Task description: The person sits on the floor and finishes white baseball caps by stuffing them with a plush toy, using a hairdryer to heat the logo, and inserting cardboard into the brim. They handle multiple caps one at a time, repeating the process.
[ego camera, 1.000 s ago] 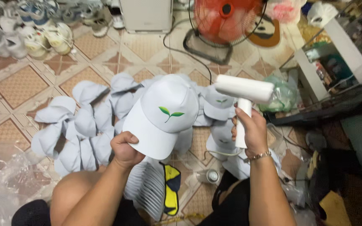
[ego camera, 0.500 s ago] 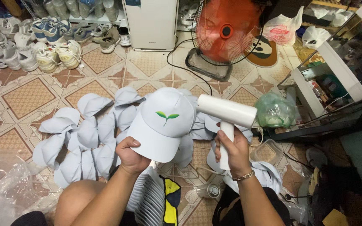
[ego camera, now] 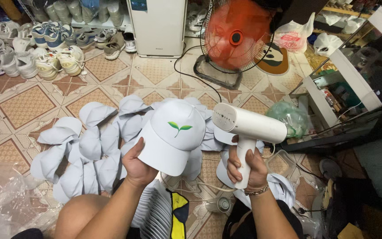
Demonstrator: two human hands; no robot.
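My left hand [ego camera: 138,163] grips the brim of a white cap [ego camera: 173,132] with a green leaf logo on its front, held up over my lap. My right hand [ego camera: 246,166] is wrapped around the handle of a white handheld garment steamer [ego camera: 248,128]. The steamer's flat head points left and sits close to the cap's right side. A stack of folded white caps [ego camera: 155,212] lies between my knees below the hands.
Several white caps [ego camera: 85,146] are spread on the patterned tile floor ahead. An orange floor fan [ego camera: 237,37], a white appliance [ego camera: 158,26] and rows of shoes [ego camera: 36,48] stand at the back. A white shelf unit [ego camera: 345,84] is on the right, clear plastic bags [ego camera: 1,199] at left.
The view has tilted up, showing more of the back of the room. Both hands have shifted lower in the frame, and the steamer head stays near the cap's side.
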